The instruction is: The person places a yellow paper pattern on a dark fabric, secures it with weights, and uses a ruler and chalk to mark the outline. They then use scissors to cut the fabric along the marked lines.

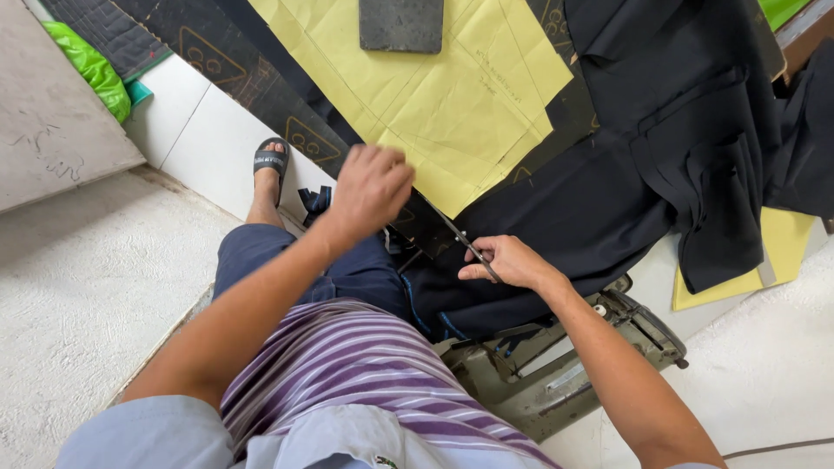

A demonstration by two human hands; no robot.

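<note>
My right hand (511, 260) grips a pair of scissors (459, 234) whose blades point up and left along the edge of a yellow paper pattern (452, 104). The pattern lies flat on black fabric (591, 208). My left hand (372, 187) rests with curled fingers on the fabric at the pattern's lower left edge, just left of the scissor tips. A dark flat rectangular weight (401, 24) sits on the far part of the pattern.
More black cloth (712, 130) is piled to the right over another yellow sheet (782, 252). A grey metal machine (556, 373) lies by my right forearm. A bright green bag (87, 69) is at far left. My sandalled foot (271, 165) rests on white tile.
</note>
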